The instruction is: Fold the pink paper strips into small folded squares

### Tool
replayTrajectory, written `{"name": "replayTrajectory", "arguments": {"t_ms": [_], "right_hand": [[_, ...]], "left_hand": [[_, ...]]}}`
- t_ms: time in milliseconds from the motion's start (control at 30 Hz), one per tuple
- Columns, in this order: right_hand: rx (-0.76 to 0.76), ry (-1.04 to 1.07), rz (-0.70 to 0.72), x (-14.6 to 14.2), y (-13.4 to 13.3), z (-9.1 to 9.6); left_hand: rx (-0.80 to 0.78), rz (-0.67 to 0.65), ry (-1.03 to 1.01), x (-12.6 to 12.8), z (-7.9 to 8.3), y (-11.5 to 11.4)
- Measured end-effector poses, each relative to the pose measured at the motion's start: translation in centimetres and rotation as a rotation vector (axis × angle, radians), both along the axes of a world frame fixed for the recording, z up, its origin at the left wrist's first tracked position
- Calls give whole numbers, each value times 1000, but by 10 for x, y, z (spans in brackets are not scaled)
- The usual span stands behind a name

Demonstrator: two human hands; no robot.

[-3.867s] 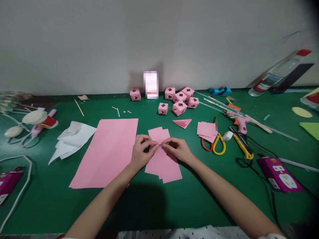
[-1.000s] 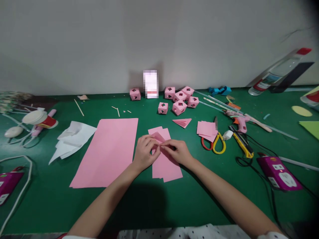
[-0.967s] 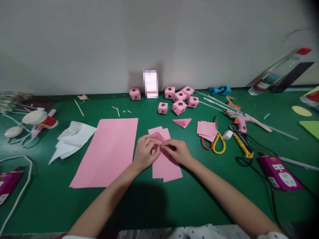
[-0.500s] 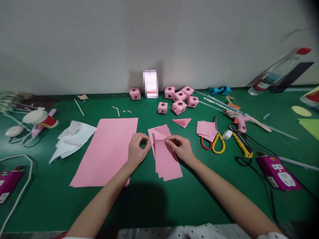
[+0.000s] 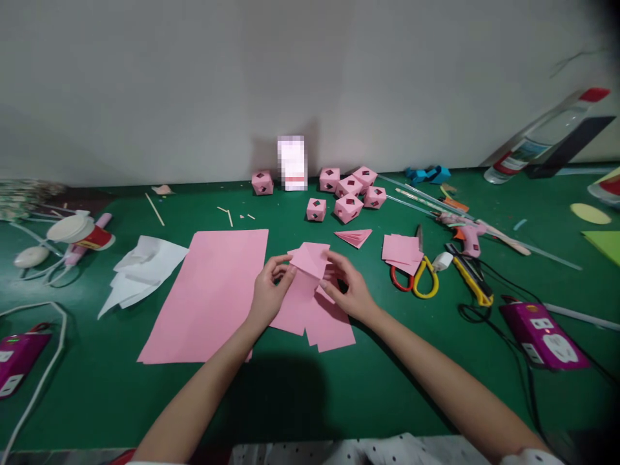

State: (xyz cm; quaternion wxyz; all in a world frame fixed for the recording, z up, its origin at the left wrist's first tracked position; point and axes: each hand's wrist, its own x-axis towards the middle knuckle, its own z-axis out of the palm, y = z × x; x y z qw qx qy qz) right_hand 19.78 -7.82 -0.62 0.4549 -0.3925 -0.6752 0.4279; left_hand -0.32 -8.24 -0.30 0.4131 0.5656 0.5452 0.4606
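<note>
My left hand [image 5: 268, 294] and my right hand [image 5: 347, 290] both pinch a pink paper strip [image 5: 300, 300], lifted slightly off the green table [image 5: 310, 394]; its far end is folded over into a slanted flap [image 5: 310, 257]. More pink strips [image 5: 332, 329] lie beneath it. A large pink sheet [image 5: 213, 294] lies flat just left of my left hand.
Several pink paper cubes [image 5: 347, 194] sit by the wall. A folded pink piece [image 5: 354, 237], small pink squares [image 5: 401, 250], scissors [image 5: 417, 279], a utility knife [image 5: 467, 278], a glue gun [image 5: 467, 236], a purple power strip [image 5: 542, 334], and crumpled white paper [image 5: 138, 268] surround me.
The hands came apart, then closed on the strip again. The folded far end has lifted and the strip swung leftward off the pile.
</note>
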Motion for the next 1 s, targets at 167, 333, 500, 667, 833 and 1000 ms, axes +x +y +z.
{"name": "replayTrajectory", "arguments": {"t_ms": [167,333,500,667,833,1000], "right_hand": [[-181,189,-85,4,12,-7],[-261,218,-59,13,20,-5],[-319,161,-71,17,21,-7],[-306,15,-156,15,21,-11],[-167,-146,-153,14,17,-8],[-7,-283,-103,13,14,-5]], "left_hand": [[4,-275,292,-9,12,-1],[169,-413,481,-12,17,-2],[288,-286,686,-12,10,0],[352,-100,793,-2,-8,4],[265,-95,981,6,-22,7],[234,-71,1037,10,-24,6]]}}
